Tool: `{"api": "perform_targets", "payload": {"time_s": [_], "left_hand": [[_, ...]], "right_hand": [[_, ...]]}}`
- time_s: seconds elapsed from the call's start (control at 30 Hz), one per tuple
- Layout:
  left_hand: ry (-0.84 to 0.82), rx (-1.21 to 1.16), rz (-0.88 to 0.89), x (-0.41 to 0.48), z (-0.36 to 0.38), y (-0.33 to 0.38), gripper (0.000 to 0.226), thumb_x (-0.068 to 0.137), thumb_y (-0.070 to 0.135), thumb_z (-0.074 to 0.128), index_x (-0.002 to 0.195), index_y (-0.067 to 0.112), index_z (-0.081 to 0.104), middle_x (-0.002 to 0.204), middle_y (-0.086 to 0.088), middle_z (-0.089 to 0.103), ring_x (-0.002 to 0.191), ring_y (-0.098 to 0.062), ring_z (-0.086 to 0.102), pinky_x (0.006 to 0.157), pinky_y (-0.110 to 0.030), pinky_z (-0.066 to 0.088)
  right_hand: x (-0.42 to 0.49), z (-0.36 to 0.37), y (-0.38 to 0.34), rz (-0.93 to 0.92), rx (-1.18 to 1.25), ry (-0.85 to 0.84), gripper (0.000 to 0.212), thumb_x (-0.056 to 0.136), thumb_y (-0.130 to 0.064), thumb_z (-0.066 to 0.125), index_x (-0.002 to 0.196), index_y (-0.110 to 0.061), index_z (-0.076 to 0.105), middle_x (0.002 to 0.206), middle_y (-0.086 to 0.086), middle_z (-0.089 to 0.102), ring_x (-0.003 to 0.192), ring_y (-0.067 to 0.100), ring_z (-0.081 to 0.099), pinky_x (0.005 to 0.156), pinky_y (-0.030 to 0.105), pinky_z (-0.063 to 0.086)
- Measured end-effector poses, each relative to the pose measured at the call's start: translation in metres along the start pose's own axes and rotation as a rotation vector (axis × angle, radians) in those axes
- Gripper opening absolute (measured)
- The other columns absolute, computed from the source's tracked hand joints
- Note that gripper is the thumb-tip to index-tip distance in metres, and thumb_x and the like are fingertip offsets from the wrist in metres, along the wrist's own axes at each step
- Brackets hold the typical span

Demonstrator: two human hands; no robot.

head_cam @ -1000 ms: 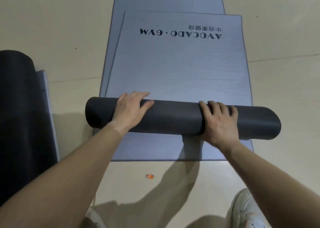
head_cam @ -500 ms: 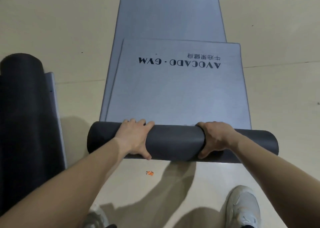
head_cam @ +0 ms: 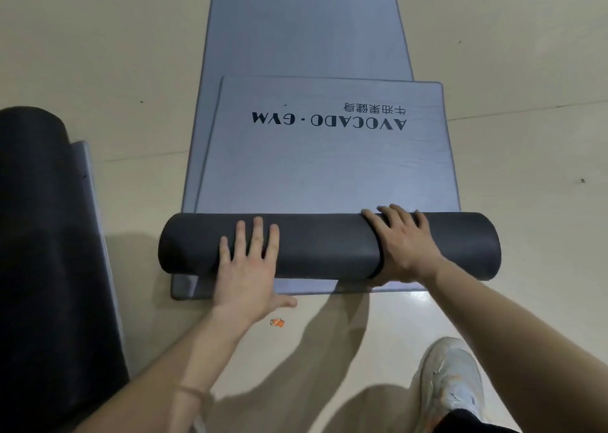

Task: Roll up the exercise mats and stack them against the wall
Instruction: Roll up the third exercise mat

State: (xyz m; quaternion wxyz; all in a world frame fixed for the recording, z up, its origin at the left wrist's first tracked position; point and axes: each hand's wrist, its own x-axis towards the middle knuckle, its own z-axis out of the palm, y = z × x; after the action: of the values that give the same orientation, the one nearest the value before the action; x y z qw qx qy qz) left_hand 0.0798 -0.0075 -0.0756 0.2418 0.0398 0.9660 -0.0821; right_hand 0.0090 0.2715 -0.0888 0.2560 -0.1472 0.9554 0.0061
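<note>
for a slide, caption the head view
Left hand and right hand on a dark mat roll lying across a flat grey mat.

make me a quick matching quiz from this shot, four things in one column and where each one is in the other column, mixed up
Things:
1. left hand
2. right hand
3. orange scrap
4. white shoe

Places:
a. on the floor, just short of the grey mat's near edge
b. bottom right of the view
c. flat on the left part of the dark roll, fingers straight
d. wrapped over the right part of the dark roll

Pairs: 1-c, 2-d, 3-a, 4-b
</note>
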Motion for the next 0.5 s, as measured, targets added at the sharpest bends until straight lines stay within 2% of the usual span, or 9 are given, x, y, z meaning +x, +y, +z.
{"api": "perform_targets", "payload": {"time_s": [0.03,0.07,0.17,0.23,0.3,0.37,0.43,0.5], "left_hand": [[0.010,-0.022,-0.009,0.009,0.000,0.003,0.136,0.069,0.088,0.058,0.159,0.016,-0.015,0.169,-0.013,-0.013,0.154,-0.042,-0.007,0.121,-0.061,0.002],[0.047,-0.047,-0.009,0.023,-0.002,0.002,0.136,0.067,0.086,0.063,0.160,0.018,-0.009,0.170,-0.013,-0.003,0.155,-0.041,-0.001,0.122,-0.061,0.004],[0.117,-0.071,0.094,0.072,-0.023,-0.018,0.126,0.054,0.087,0.068,0.155,0.026,0.021,0.159,-0.001,0.035,0.146,-0.029,0.031,0.120,-0.049,0.022],[0.076,-0.090,0.172,0.094,-0.039,-0.030,0.126,0.049,0.090,0.067,0.152,0.029,0.028,0.152,0.004,0.045,0.138,-0.025,0.042,0.116,-0.047,0.030],[0.047,-0.092,0.184,0.108,-0.045,-0.032,0.132,0.051,0.091,0.065,0.158,0.031,0.016,0.162,0.001,0.033,0.147,-0.028,0.031,0.120,-0.052,0.022],[0.122,-0.028,0.148,0.108,-0.042,-0.028,0.139,0.051,0.093,0.063,0.159,0.028,0.005,0.166,-0.004,0.023,0.150,-0.033,0.022,0.122,-0.055,0.017],[0.221,-0.002,0.114,0.107,-0.035,-0.023,0.137,0.047,0.093,0.065,0.156,0.025,0.019,0.154,-0.003,0.040,0.138,-0.030,0.039,0.116,-0.049,0.026],[0.206,-0.030,0.112,0.116,-0.045,-0.024,0.128,0.043,0.092,0.068,0.147,0.027,0.035,0.140,0.002,0.054,0.123,-0.028,0.051,0.108,-0.045,0.036]], "right_hand": [[0.003,-0.001,0.001,0.000,-0.013,0.011,0.144,0.052,-0.079,0.081,0.160,-0.032,0.000,0.164,0.012,0.017,0.154,0.034,0.013,0.120,0.063,0.009],[0.003,0.003,0.001,0.013,-0.046,0.058,0.144,0.051,-0.076,0.083,0.159,-0.032,-0.001,0.162,0.014,0.019,0.152,0.036,0.017,0.119,0.065,0.012],[-0.002,0.027,-0.004,0.039,-0.121,0.266,0.138,0.048,-0.056,0.093,0.160,-0.028,0.018,0.152,0.020,0.040,0.141,0.041,0.036,0.113,0.068,0.024],[0.011,0.022,-0.001,0.036,-0.126,0.303,0.128,0.051,-0.059,0.090,0.158,-0.033,0.023,0.149,0.015,0.044,0.137,0.039,0.042,0.112,0.064,0.028],[0.030,0.000,0.008,0.004,-0.101,0.273,0.122,0.050,-0.072,0.081,0.153,-0.039,0.024,0.145,0.007,0.048,0.131,0.034,0.048,0.110,0.058,0.033],[0.046,-0.020,0.017,-0.027,-0.088,0.202,0.118,0.046,-0.078,0.073,0.148,-0.043,0.026,0.138,0.001,0.053,0.124,0.031,0.054,0.106,0.052,0.037],[0.058,-0.033,0.021,-0.052,-0.075,0.132,0.113,0.044,-0.079,0.070,0.144,-0.046,0.028,0.131,-0.003,0.056,0.118,0.030,0.057,0.103,0.049,0.041],[0.068,-0.048,0.020,-0.037,-0.038,0.064,0.111,0.045,-0.079,0.074,0.142,-0.047,0.032,0.125,-0.004,0.057,0.112,0.029,0.059,0.100,0.046,0.044]]}}
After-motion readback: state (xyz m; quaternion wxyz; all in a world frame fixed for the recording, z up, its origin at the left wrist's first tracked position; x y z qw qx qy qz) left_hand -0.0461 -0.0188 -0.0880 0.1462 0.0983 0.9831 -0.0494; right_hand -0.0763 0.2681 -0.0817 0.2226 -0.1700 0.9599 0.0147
